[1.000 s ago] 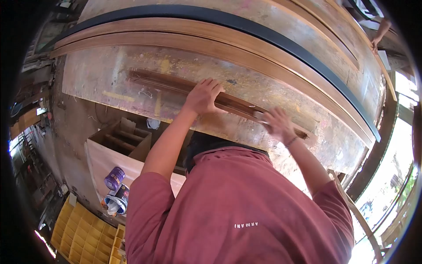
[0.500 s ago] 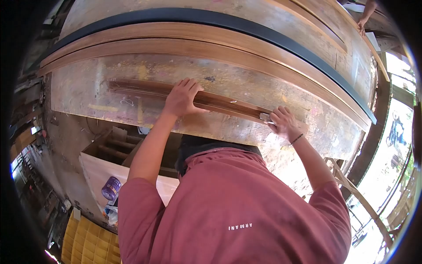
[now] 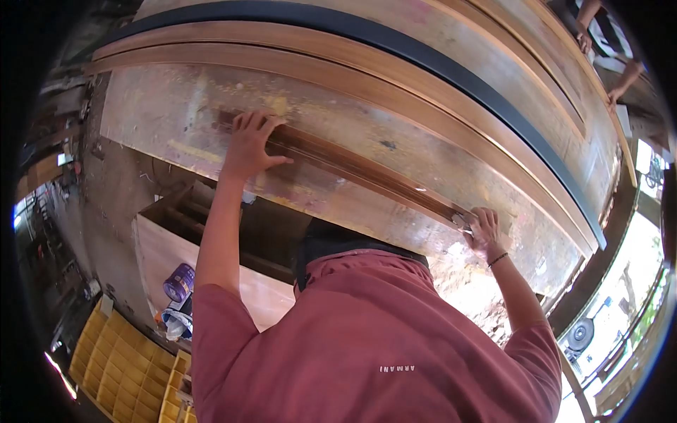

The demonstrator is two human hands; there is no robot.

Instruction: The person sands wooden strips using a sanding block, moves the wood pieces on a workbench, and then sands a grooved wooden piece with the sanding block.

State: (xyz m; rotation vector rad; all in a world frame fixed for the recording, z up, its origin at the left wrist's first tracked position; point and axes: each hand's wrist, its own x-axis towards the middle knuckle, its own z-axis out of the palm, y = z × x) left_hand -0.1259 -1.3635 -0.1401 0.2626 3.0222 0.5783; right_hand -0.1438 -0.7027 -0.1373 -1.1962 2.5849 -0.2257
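Note:
A dark brown grooved wooden strip lies on the worn, paint-stained workbench. My left hand rests across the strip near its left end, with spread fingers on the far side and the thumb stretched to the right. Toward the strip's right end, my right hand has its fingers bent around a small greyish piece, which touches the wood. What the piece is made of cannot be made out.
Long wooden boards and a dark blue-black bar run behind the strip. Below the bench are an open wooden box, a purple can and a yellow compartmented rack. At the upper right, another person's hand is near a board.
My left hand has slid left along the strip. My right hand has moved right with the small piece, toward the strip's right end. More of the other person's arms shows.

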